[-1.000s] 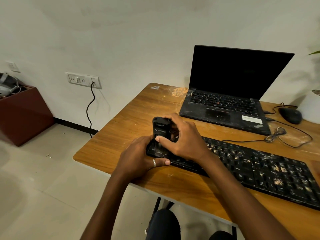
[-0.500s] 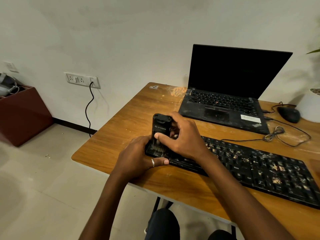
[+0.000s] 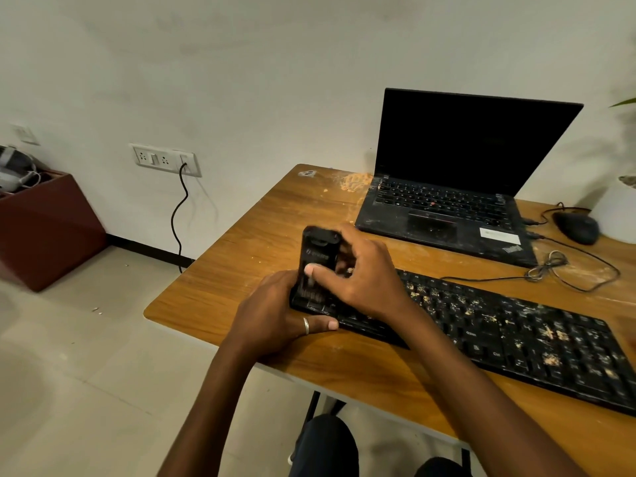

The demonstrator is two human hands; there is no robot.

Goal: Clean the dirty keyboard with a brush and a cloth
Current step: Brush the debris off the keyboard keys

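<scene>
A black keyboard, speckled with pale crumbs, lies across the wooden desk. A black brush tool stands upright over the keyboard's left end, its dark bristles down on the keys. My right hand grips the brush body, thumb across its front. My left hand, with a ring on one finger, holds the keyboard's left end, its fingers curled around the corner. No cloth is in view.
An open black laptop with a dusty deck sits behind the keyboard. A black mouse and a coiled cable lie at the right. Crumbs are piled near the laptop's left corner. A brown bin stands on the floor at left.
The brush has shifted slightly over the keyboard's left end under my right hand. My left hand stays at the keyboard's corner.
</scene>
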